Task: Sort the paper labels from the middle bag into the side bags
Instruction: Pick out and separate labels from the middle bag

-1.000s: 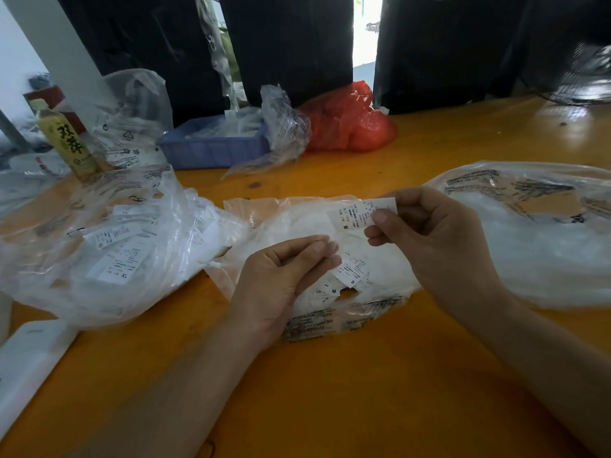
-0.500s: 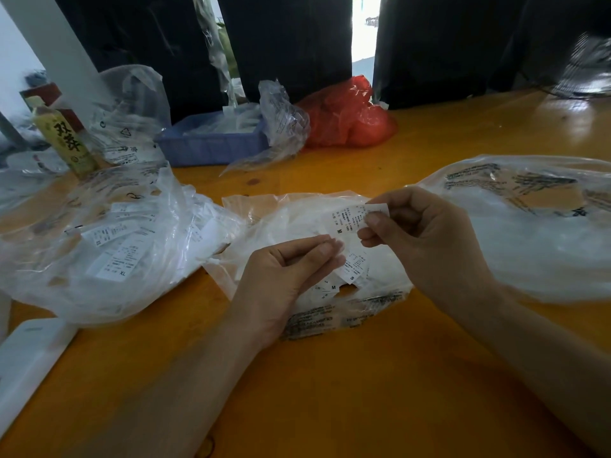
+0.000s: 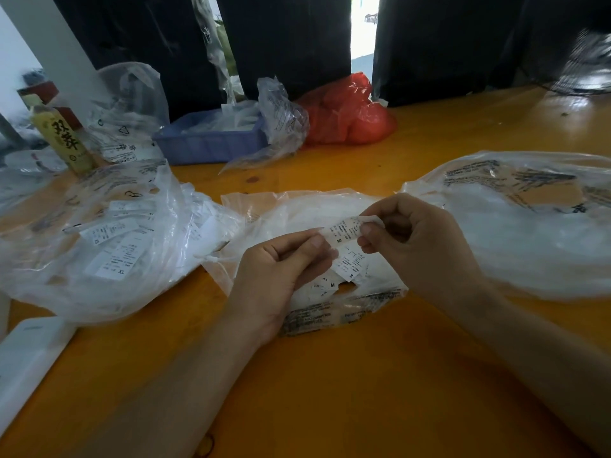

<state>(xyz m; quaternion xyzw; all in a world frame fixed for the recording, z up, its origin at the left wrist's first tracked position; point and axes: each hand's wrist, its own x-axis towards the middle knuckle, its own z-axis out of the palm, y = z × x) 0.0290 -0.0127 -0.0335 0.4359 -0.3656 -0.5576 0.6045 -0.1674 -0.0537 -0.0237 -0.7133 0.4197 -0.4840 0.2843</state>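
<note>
A white paper label (image 3: 344, 230) marked M is held above the middle bag (image 3: 297, 209), a clear plastic bag with loose labels inside. My right hand (image 3: 416, 246) pinches the label's right end between thumb and forefinger. My left hand (image 3: 281, 272) has its fingertips on the label's left end, fingers curled. The left bag (image 3: 99, 242) holds several labels, one marked XL. The right bag (image 3: 529, 226) lies open on the table, its contents whitish and unclear.
On the orange wooden table (image 3: 363, 375) stand a blue tray (image 3: 208, 143), a red plastic bag (image 3: 347, 114) and a yellow bottle (image 3: 62, 140) at the back. A white flat object (image 3: 26, 355) lies at the left front edge.
My right hand has lowered the label toward the left hand. My left hand has risen from the middle bag and now touches the label's left end.
</note>
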